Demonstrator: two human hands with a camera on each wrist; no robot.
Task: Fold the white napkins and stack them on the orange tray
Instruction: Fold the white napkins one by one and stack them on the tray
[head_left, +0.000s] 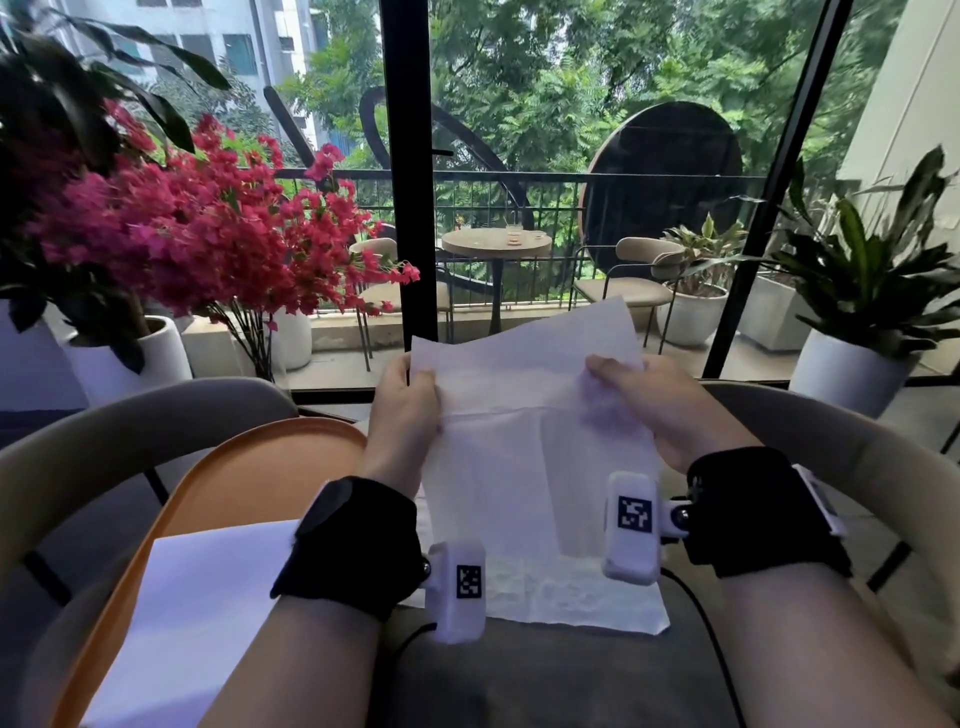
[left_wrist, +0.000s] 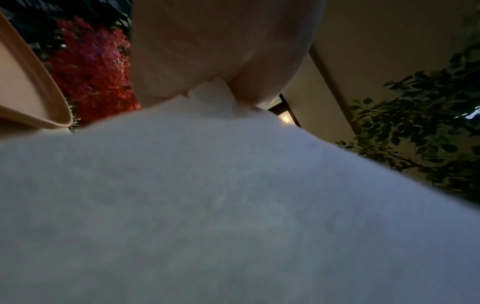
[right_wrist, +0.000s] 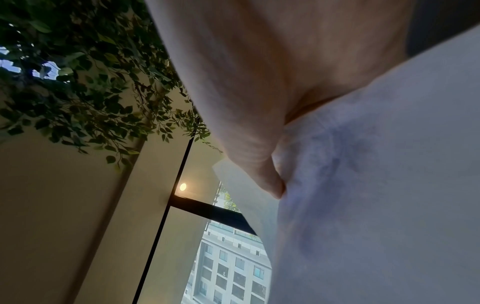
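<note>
The person holds a white napkin (head_left: 524, 415) up in the air in front of them, one hand at each side edge. The left hand (head_left: 402, 415) pinches the napkin's left edge, and the left wrist view shows a bunched bit of the paper squeezed between thumb and fingers (left_wrist: 244, 86). The right hand (head_left: 660, 405) grips the right edge, with the thumb on the near face and the fingers curled behind the sheet, showing dimly through it; in the right wrist view a fingertip (right_wrist: 270, 185) presses into the paper. The napkin's far part stands above the hands and its near part hangs down towards a second white napkin (head_left: 582, 597), which lies spread flat on the grey surface (head_left: 545, 675) below the wrists. To the left lies the orange tray (head_left: 260, 467), and on its near part rests a flat white folded napkin (head_left: 208, 597). Pink flowers (head_left: 197, 228) stand at the far left, and a potted green plant (head_left: 872, 291) at the far right.
</note>
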